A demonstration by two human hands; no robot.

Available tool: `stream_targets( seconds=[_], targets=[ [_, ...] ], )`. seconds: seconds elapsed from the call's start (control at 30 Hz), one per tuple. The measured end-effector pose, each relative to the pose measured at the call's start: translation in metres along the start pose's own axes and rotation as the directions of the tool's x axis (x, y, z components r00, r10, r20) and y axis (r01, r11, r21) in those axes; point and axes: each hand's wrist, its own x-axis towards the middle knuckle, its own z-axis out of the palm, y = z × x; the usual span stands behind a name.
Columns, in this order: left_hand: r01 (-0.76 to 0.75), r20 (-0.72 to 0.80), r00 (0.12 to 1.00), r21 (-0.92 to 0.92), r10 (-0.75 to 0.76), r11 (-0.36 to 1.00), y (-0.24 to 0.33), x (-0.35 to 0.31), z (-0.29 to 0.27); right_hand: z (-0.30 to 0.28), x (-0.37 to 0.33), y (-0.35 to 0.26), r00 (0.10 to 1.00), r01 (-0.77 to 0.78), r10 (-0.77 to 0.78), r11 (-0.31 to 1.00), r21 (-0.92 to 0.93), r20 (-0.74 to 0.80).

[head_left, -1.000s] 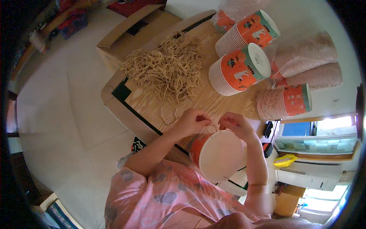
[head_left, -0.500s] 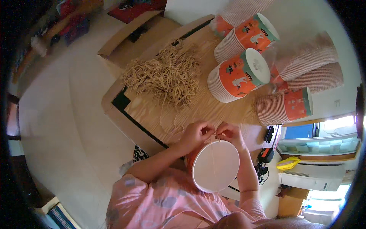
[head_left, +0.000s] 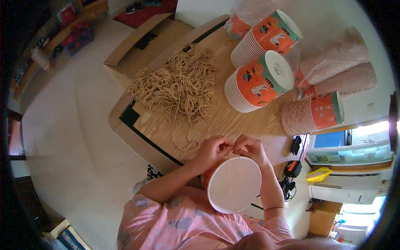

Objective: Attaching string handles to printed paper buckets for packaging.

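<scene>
A paper bucket (head_left: 243, 189) with a white inside and an orange outer wall rests against my body, its wide mouth facing up. One thin tan string (head_left: 231, 183) runs across that mouth from the far rim to the near rim. At the far rim my left hand (head_left: 214, 151) pinches the string between thumb and forefinger. Close beside it, fingertips nearly touching, my right hand (head_left: 251, 150) pinches string too. A short loop shows under the fingers at the rim. The exact crossing of the strands is hidden by my fingertips.
A tangled heap of tan string (head_left: 177, 85) lies on the wooden table (head_left: 160, 129). Stacks of orange and green paper buckets (head_left: 258, 83) stand at the far right, some in clear plastic. An open cardboard box (head_left: 137, 39) is beyond the table. Black adapters (head_left: 293, 168) sit at the right.
Both hands stay pinched together at the far rim, with the fingers shifting slightly. The view has moved a little; the bucket keeps nearly the same place.
</scene>
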Motion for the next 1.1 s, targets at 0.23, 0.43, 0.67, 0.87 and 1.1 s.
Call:
stream_targets(
  seconds=[0.23, 0.43, 0.67, 0.87, 1.1],
  targets=[
    [-0.099, -0.004, 0.995, 0.092, 0.1, 0.991, 0.004, 0.001, -0.003, -0.003, 0.002, -0.004, 0.999, 0.033, -0.032, 0.999, -0.03, 0.029],
    [-0.101, -0.01, 0.995, 0.116, 0.102, 0.988, 0.009, 0.002, -0.007, -0.006, 0.003, -0.016, 0.994, 0.041, -0.032, 0.995, -0.091, 0.101],
    [-0.112, -0.043, 0.991, 0.224, 0.125, 0.968, 0.01, 0.003, -0.017, -0.007, 0.004, -0.034, 0.98, 0.053, -0.018, 0.984, -0.169, 0.201],
    [-0.077, 0.08, 0.995, 0.154, 0.065, 0.985, 0.005, 0.002, -0.02, -0.005, 0.002, -0.04, 0.963, 0.057, -0.004, 0.981, -0.188, 0.271],
    [-0.019, 0.251, 0.968, 0.022, 0.013, 1.0, 0.011, 0.005, -0.023, -0.003, 0.001, -0.036, 0.966, 0.067, -0.002, 0.967, -0.246, 0.257]
  ],
)
